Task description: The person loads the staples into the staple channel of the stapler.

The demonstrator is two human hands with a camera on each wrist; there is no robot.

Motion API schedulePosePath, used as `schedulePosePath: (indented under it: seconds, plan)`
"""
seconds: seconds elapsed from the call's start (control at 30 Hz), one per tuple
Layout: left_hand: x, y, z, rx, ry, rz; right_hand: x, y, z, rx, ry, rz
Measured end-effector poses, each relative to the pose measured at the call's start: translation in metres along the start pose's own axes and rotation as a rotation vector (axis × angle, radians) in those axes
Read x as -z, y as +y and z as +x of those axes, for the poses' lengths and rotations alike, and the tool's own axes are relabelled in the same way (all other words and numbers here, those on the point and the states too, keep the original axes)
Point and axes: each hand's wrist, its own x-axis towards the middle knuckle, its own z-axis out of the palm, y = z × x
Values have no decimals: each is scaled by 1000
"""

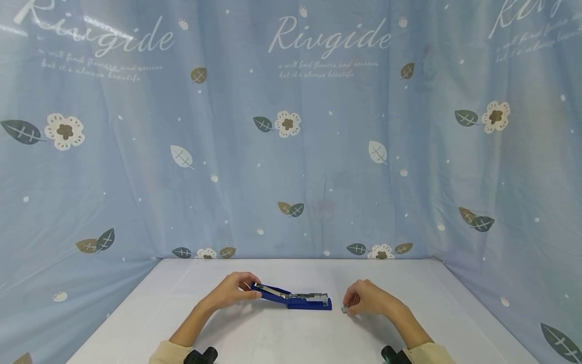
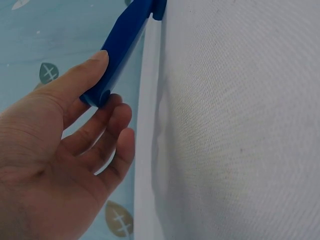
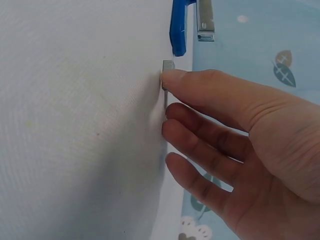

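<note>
A blue stapler [image 1: 309,305] lies opened out on the white table, its metal staple channel uncovered. My left hand [image 1: 236,290] pinches the end of the swung-back top cover [image 2: 122,47], which tilts up off the table to the left. In the left wrist view the thumb lies on one face of that cover and the fingers curl at its tip. Just right of the base, my right hand [image 1: 367,297] pinches a small strip of staples [image 3: 167,65] between thumb and fingers, apart from the stapler. The right wrist view shows its ridged grey side, partly hidden by the thumb.
The white table [image 1: 291,338] spreads out under both hands. Behind it and along both sides hangs a blue curtain [image 1: 327,177] printed with leaves and flowers. Dark wrist cameras [image 1: 202,355] sit at the cuffs of the beige sleeves.
</note>
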Motion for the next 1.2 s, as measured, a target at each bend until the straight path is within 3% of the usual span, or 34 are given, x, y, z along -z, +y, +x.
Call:
schedulePosePath:
  seconds: [0.3,0.83,1.2]
  plan:
    - [0,1,0,6,1,2,-2,1,0,-60,3,19]
    - [0,4,-2,0,-6,15,-2,1,0,-79,-3,42]
    - [-2,-2,-1,-6,12,-29,-2,2,1,-60,11,16]
